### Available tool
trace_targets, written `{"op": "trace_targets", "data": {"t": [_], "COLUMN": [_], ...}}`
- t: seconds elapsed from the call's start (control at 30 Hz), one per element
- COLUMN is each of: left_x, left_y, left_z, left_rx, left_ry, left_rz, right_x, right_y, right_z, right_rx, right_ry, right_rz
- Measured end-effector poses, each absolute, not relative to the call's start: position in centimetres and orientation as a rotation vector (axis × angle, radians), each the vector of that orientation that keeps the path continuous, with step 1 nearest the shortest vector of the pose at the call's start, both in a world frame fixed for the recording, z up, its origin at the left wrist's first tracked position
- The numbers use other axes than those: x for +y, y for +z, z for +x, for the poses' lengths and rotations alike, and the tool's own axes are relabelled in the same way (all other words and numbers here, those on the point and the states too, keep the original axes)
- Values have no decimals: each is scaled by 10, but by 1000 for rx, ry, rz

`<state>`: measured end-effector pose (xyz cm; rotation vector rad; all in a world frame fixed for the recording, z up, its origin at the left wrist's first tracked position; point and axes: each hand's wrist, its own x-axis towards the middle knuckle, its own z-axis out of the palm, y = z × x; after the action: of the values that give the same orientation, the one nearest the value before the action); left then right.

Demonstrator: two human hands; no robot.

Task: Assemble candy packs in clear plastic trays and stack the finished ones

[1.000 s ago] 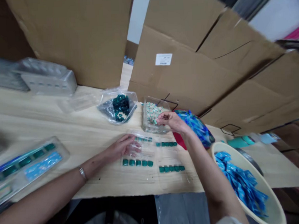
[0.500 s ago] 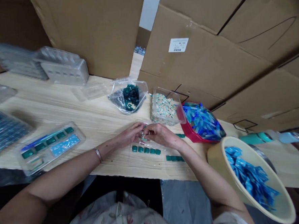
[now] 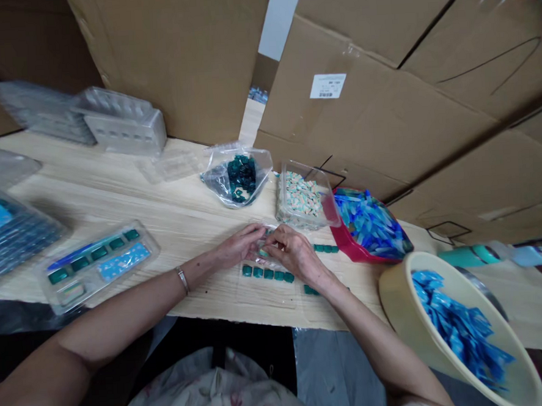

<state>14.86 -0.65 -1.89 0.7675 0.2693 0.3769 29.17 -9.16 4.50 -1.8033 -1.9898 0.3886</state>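
Seen from above, a person sat at a pale wood tabletop (image 3: 115,206), both forearms reaching in from the bottom of the view. The left hand (image 3: 239,245) and the right hand (image 3: 295,253) were closed in toward each other at the center, their fingers gripping a small clear plastic blister (image 3: 267,245) with small teal pieces showing in it; the fingers hid part of it. Just below the hands lay a row of teal square tiles (image 3: 266,274), and a shorter row of teal tiles (image 3: 326,248) sat just beyond the right hand. A metal bracelet (image 3: 182,280) circled the left wrist.

Directly beyond the hands were a clear plastic bag of dark teal pieces (image 3: 237,179) and a clear box of pale green and peach pieces (image 3: 300,195). To the right, a red tray (image 3: 347,250) held blue packets, touching the box's corner, and a tilted cream bowl (image 3: 396,293) also held blue packets. On the left lay a filled clear plastic tray (image 3: 98,267) with teal tiles and a blue card. Stacked clear trays (image 3: 123,123) stood at the far edge, against large cardboard boxes (image 3: 375,111).
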Motion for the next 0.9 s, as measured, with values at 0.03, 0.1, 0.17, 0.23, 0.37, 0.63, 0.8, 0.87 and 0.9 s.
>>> {"op": "trace_targets", "data": {"t": [0.03,0.1,0.17,0.23,0.37,0.63,0.8,0.87,0.9], "left_x": [-7,-7,-7,-7,-4,-6,-5,-4,-4], "left_y": [-19,-18,-16,-13,-10,-6,-8,-10,-11], "left_z": [149,149,149,148,147,150,151,151,151], "left_rx": [268,276,291,304,354,476,491,483,483], "left_ry": [377,373,371,369,358,301,291,288,289], "left_rz": [771,775,773,780,808,814,819,822,824], "right_x": [-94,-97,-98,-95,-71,-15,-15,-17,-19], "right_y": [44,41,41,45,62,56,42,43,46], "right_z": [290,284,282,287,340,467,470,471,473], "right_rx": [-2004,-2051,-2097,-2085,-1899,-2064,-2182,-2173,-2163], "right_ry": [369,334,336,367,260,107,172,170,166], "right_rz": [-1792,-1776,-1752,-1717,-1810,-2308,-2236,-2202,-2181]}}
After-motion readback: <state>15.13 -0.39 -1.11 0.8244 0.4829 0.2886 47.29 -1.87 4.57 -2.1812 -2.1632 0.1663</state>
